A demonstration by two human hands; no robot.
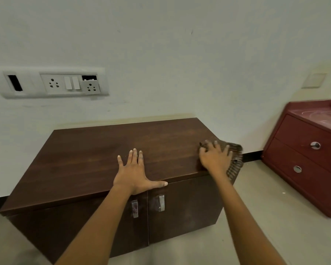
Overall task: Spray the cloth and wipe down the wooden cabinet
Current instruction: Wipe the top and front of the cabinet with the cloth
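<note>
A low dark wooden cabinet (96, 150) with two doors and metal handles stands against the white wall. My left hand (134, 173) lies flat on its top near the front edge, fingers spread and straight. At the top's right front corner, my right hand (215, 156) presses a brown striped cloth (235, 161) with fingers spread over it. Part of the cloth hangs over the cabinet's right edge. No spray bottle is in view.
A dark red two-drawer unit (310, 155) stands on the floor to the right. A white socket and switch panel (52, 83) is on the wall at the left. Grey floor (256, 217) lies between the two pieces of furniture.
</note>
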